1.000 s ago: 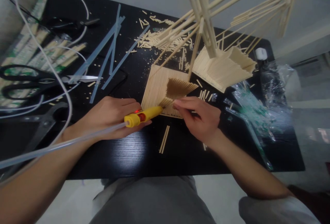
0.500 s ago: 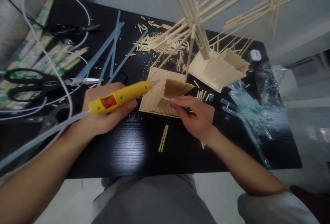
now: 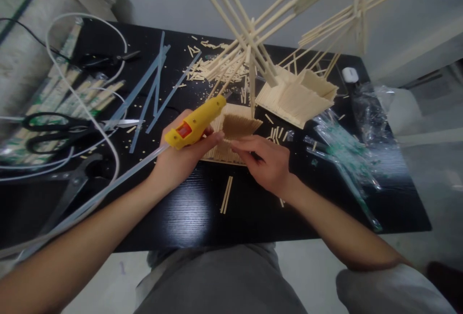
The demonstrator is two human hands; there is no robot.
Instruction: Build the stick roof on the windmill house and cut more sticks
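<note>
Gripping a yellow glue gun (image 3: 197,121), the left hand (image 3: 181,159) is closed round it above the left edge of the stick panel (image 3: 238,126), mid-counter. The right hand (image 3: 265,162) has its fingers narrow, tips on the panel's near edge; pinch vs press can't be told. Open black counter (image 3: 188,222) runs from the hands to the near edge, w/ only two loose sticks (image 3: 226,194) on it. Crowding: stick frame (image 3: 253,39) overhead, stick box (image 3: 296,94) just behind-right, plastic wrappers (image 3: 343,152) right, scissors (image 3: 61,128), white cable (image 3: 104,126) and glue rods (image 3: 152,82) left. Packet print at far left is too blurred to read.
</note>
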